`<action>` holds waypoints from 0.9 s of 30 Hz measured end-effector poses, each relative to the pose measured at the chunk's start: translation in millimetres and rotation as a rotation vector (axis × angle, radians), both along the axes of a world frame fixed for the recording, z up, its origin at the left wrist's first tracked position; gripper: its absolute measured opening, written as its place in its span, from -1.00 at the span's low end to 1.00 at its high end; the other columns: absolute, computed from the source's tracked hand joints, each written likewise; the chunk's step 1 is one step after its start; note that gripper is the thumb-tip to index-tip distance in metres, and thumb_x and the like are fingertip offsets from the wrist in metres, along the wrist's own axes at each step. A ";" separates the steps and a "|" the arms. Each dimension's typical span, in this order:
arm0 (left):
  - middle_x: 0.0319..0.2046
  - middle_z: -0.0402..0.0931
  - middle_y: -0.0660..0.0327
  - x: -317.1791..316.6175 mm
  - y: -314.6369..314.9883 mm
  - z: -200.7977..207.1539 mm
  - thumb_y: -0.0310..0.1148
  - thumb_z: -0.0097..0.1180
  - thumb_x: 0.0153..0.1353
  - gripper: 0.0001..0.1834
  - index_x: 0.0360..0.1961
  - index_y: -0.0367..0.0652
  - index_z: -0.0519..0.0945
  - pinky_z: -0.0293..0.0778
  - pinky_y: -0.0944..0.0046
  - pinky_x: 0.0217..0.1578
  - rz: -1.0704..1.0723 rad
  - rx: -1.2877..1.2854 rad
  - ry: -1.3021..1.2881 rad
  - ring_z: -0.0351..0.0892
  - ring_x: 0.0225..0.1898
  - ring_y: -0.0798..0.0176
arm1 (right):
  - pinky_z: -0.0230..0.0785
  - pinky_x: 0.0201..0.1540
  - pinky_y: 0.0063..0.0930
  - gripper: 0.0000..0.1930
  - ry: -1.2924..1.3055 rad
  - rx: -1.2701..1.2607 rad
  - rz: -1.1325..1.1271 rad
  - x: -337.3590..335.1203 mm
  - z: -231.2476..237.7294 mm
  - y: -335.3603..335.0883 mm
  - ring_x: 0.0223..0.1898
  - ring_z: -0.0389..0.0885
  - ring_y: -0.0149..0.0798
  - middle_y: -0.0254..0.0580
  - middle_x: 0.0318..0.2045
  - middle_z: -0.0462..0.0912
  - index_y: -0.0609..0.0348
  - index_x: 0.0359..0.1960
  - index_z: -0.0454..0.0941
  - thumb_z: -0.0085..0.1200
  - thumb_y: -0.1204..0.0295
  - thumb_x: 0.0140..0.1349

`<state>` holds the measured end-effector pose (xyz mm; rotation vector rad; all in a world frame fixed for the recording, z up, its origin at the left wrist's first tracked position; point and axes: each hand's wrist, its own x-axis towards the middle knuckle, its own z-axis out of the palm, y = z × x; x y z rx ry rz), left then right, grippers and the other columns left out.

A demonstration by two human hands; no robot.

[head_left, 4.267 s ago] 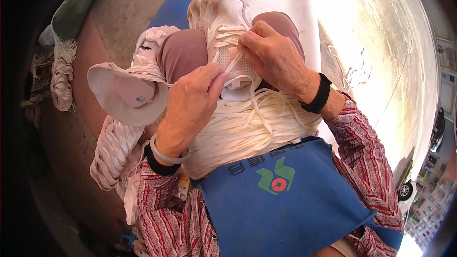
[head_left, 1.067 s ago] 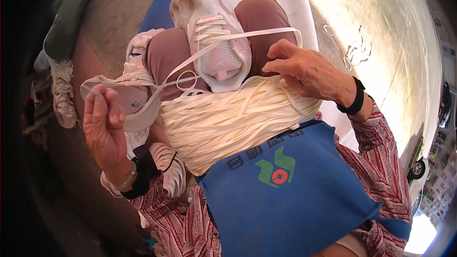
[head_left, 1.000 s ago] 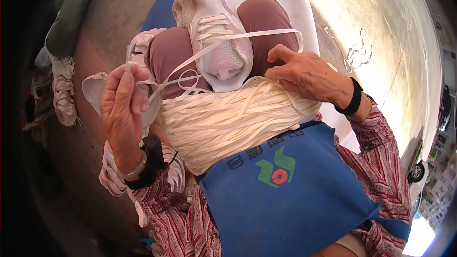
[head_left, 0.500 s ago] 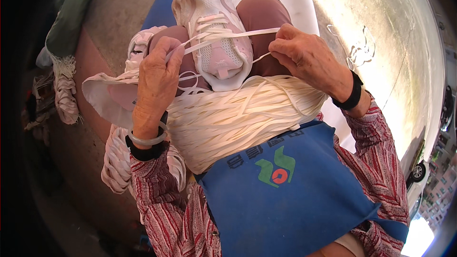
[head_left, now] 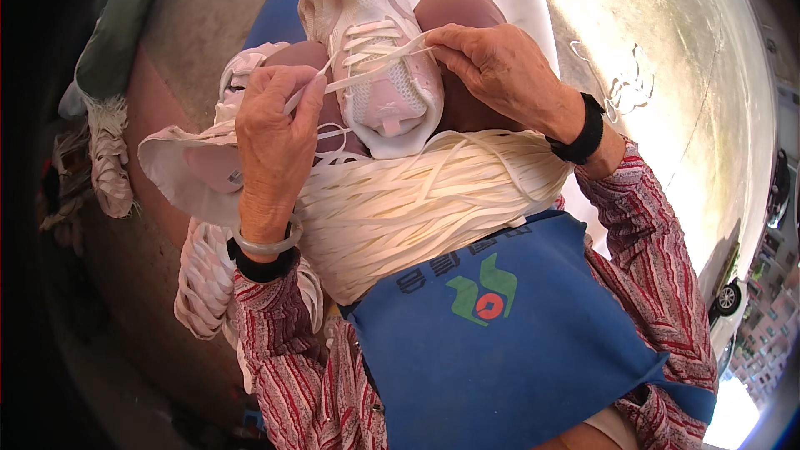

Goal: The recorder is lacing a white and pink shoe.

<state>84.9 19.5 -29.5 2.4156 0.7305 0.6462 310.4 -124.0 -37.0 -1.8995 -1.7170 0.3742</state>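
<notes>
A white and pink sneaker [head_left: 385, 83] lies between my knees, its toe nearest me and its upper partly laced. My left hand [head_left: 277, 129] pinches a white shoelace [head_left: 367, 75] at the sneaker's left side. On the other side my right hand [head_left: 500, 67] has thumb and forefinger closed on the lace beside the eyelets. The lace stretches between both hands across the sneaker. Below it, a thick bundle of cream laces [head_left: 425, 204] rests across my lap. A second pink and white shoe part [head_left: 192, 162] sits behind my left hand.
A blue apron [head_left: 517, 350] covers my lap. More bundled laces [head_left: 204, 283] hang at my left, and a green cloth [head_left: 125, 25] with a white fringe is farther left. Loose laces [head_left: 629, 87] lie on the sunlit floor at right. A parked car [head_left: 729, 300] stands beyond.
My right hand has moved left and slightly up, close to the sneaker's eyelets, so the lace between my hands spans less. My left hand has stayed nearly in place.
</notes>
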 end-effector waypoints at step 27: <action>-0.28 0.60 -0.02 2.5 -4.3 3.4 -0.45 0.07 0.21 -0.84 -0.31 -0.33 0.62 0.47 0.08 -0.20 0.043 -0.213 0.076 0.58 -0.27 -0.09 | 0.40 -0.32 -0.26 -0.87 -0.186 -0.088 0.132 -14.1 23.0 11.3 -0.38 0.56 0.02 -0.05 -0.39 0.58 0.28 -0.29 0.58 0.07 0.46 0.30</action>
